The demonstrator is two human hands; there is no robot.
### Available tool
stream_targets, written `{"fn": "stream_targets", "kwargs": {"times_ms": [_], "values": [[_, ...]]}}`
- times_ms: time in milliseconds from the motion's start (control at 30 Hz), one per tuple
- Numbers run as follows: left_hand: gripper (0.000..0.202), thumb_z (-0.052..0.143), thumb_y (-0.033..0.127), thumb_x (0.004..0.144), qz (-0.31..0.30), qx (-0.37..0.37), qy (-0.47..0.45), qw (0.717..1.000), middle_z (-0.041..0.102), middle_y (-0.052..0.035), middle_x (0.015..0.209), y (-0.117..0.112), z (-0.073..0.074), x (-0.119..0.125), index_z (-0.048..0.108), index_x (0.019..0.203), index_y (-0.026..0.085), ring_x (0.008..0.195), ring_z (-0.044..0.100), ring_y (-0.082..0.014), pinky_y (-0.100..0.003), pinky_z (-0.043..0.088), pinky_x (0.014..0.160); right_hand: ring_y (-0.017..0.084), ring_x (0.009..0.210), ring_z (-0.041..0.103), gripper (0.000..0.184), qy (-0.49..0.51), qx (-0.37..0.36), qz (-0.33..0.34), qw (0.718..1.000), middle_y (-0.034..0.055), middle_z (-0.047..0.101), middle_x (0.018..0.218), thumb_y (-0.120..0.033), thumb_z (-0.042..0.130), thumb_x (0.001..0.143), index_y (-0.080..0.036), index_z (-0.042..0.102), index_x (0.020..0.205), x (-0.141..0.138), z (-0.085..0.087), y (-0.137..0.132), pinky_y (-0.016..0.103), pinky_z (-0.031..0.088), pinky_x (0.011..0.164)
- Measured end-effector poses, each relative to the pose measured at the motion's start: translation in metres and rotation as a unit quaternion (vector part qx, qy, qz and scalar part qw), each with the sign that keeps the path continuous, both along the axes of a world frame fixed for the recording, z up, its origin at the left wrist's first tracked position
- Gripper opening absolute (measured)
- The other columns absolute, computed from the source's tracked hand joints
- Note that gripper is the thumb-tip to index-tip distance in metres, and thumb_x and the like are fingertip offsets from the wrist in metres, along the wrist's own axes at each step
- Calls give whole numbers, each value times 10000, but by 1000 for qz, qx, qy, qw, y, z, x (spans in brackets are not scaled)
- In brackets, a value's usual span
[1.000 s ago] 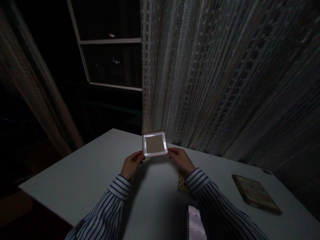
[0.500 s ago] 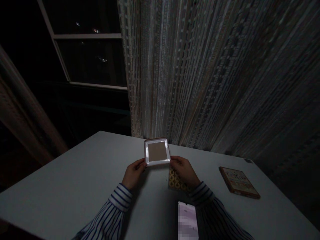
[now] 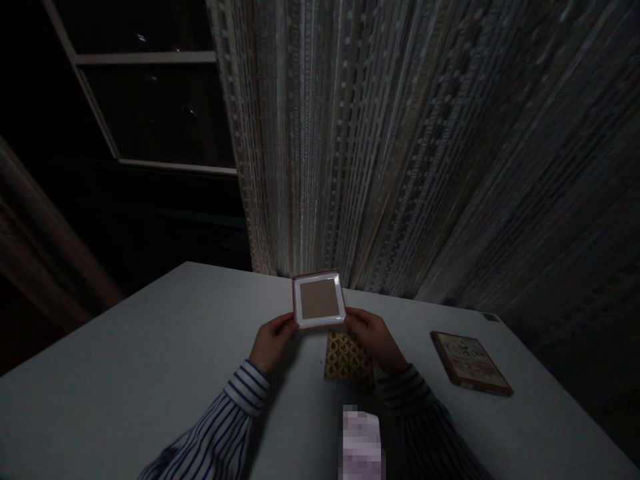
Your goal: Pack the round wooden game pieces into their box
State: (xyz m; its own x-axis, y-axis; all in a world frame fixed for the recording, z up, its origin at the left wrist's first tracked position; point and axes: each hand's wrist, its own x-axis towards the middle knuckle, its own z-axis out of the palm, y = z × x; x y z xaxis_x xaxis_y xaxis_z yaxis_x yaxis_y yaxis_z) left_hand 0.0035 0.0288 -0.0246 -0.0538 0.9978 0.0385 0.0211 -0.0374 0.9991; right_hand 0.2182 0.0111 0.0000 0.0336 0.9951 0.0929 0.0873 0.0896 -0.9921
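Above the far part of the table, my left hand (image 3: 273, 341) and my right hand (image 3: 375, 339) hold a shallow square box lid (image 3: 320, 299) between them. Its white inner border and brown middle face me. My left fingers pinch the lower left corner, while my right fingers grip the lower right one. Below the lid and beside my right wrist lies a small tray of round gold-coloured pieces (image 3: 347, 357); my right hand covers part of its edge.
A flat box with a printed top (image 3: 470, 363) lies on the white table (image 3: 165, 360) to the right. A lit phone (image 3: 361, 443), its screen pixelated, is near the front. A small dark square (image 3: 491, 318) sits at the far right corner. Striped curtains (image 3: 330, 147) hang behind.
My view has shifted slightly. Both hands and the lid have moved a little to the right over the table, and more of the gold-coloured pieces shows. The grip stays the same.
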Motion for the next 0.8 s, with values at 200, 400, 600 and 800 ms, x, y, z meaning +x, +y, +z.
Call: {"fn": "stream_targets", "kwargs": {"times_ms": [200,400,600,800], "values": [[427,715,382,514,-33,4,-3,999,727,-95,898,10,2,13,709,853,124,868,641,-246,-383,483,829,160,608,602,394,10,-33,-25,999,27,689,699,-397,644,642,-151,686,947,15,-5,6,281,474,555],[422,721,380,518,-45,3,14,999,728,-88,876,19,4,22,709,852,124,859,639,-239,-373,484,811,149,599,593,423,13,-36,-20,999,24,668,651,-381,662,613,-117,671,944,24,-4,10,257,447,530],[452,704,427,520,-38,-26,17,999,711,-71,756,30,4,33,703,843,110,695,619,-189,-327,483,693,167,615,600,415,-34,-14,-34,999,47,675,657,-419,622,656,-117,679,936,31,-9,13,274,453,547],[500,663,487,596,-26,1,6,1000,710,-89,823,42,16,39,695,920,108,710,619,-188,-304,479,653,171,626,595,408,-35,-4,-42,999,37,659,641,-418,605,664,-114,680,925,39,-10,13,275,456,558]]}}
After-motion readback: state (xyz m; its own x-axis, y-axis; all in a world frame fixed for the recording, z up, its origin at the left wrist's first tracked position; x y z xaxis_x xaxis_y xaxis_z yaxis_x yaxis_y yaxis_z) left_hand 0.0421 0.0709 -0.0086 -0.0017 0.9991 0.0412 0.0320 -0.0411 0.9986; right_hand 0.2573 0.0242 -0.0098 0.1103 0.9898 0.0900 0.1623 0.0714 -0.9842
